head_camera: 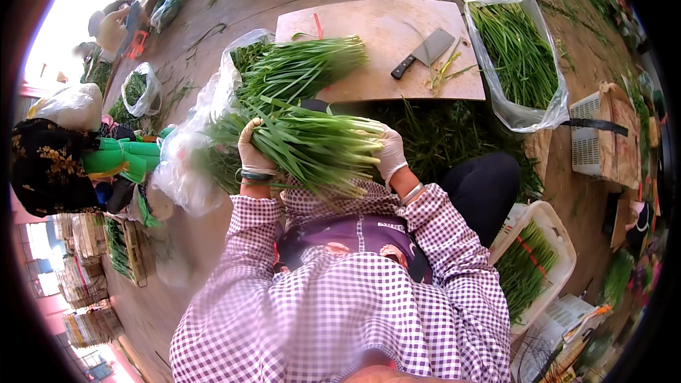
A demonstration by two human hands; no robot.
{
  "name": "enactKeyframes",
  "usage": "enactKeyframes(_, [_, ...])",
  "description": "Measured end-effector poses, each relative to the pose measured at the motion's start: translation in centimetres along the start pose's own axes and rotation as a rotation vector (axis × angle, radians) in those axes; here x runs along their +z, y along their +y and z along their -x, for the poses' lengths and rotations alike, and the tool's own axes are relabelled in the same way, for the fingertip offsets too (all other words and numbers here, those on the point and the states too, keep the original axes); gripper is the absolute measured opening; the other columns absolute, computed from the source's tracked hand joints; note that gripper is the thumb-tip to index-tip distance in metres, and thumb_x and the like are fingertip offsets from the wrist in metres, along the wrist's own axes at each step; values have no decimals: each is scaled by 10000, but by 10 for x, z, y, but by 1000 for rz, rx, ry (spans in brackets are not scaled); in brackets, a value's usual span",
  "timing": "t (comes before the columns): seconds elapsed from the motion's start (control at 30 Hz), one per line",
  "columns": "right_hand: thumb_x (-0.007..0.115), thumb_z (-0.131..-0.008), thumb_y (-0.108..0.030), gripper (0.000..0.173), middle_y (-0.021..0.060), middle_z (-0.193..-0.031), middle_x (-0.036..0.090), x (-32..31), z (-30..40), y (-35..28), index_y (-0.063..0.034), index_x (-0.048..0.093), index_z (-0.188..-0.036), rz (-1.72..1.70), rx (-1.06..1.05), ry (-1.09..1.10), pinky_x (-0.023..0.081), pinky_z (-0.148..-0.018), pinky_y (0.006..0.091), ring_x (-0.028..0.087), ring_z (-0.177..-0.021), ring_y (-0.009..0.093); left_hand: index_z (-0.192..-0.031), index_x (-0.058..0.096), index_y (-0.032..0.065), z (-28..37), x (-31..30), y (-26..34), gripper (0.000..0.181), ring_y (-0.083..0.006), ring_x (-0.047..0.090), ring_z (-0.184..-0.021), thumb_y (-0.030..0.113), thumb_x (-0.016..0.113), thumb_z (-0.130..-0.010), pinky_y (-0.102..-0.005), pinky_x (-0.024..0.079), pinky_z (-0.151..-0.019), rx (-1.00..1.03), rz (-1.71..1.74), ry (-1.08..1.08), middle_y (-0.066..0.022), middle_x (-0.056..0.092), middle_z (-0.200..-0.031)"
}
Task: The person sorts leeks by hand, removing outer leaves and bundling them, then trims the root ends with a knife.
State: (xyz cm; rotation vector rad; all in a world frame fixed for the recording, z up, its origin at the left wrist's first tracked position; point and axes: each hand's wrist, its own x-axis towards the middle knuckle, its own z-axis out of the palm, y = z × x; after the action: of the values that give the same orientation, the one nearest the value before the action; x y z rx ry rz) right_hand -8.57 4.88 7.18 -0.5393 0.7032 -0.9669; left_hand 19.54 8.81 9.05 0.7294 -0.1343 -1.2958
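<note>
Both my gloved hands hold a loose bunch of Chinese chives (314, 143) above my lap. My left hand (255, 149) grips the leafy side, with its thumb over the green blades. At the pale stem ends, my right hand (391, 151) presses against the bunch. Beyond it, another heap of chives (303, 69) lies partly on the low board (372, 16) and partly on a clear plastic bag (226, 80). A cleaver (425, 53) with a black handle rests on the board beside some yellowed scraps (444, 74). A red tie (318, 25) lies near the board's far left part.
A plastic-lined container of chives (516, 53) stands right of the board. At lower right is a white crate (564, 255) holding chives with a red band. Loose greens (441, 133) lie under the board. A person in dark floral clothing (48, 165) is at the left.
</note>
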Motion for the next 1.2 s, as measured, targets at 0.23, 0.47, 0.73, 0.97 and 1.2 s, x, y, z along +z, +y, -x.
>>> enactKeyframes(0.23, [607,-928,-207,155,11,-831,659,-4,-1,15,-64,665,-951,40,-171,213,439,-594,199,572,-676,78,-713,512,48,-10,18,-16,204,-184,467,-672,177,538,-869,-289,421,-649,83,133,-203,-48,488,-707])
enactKeyframes(0.47, [666,-876,-119,81,21,-800,671,-59,-2,-37,-39,655,-886,392,-230,307,484,-591,220,586,-632,79,-672,367,122,-14,18,-4,285,-123,332,-622,193,539,-888,-281,333,-604,-82,269,-509,10,324,-652])
enactKeyframes(0.73, [660,-878,-239,240,-7,-688,639,-8,25,-72,-46,692,-738,751,-86,-12,425,-629,223,537,-660,58,-698,364,141,-20,19,2,301,-103,382,-603,233,541,-924,-418,445,-776,-132,323,-709,37,340,-653])
enactKeyframes(0.97, [704,-843,-276,279,43,-781,695,9,41,-55,-7,718,-917,819,154,-129,484,-669,251,593,-708,79,-681,368,133,-13,34,12,310,-98,362,-552,245,546,-908,-280,352,-587,-50,304,-722,31,362,-616])
enactKeyframes(1.2, [688,-846,-99,146,7,-833,649,25,42,-25,-9,667,-959,331,239,-21,456,-671,229,555,-728,73,-676,381,132,-4,48,10,311,-108,357,-535,262,579,-877,-269,329,-561,-30,214,-744,21,376,-613])
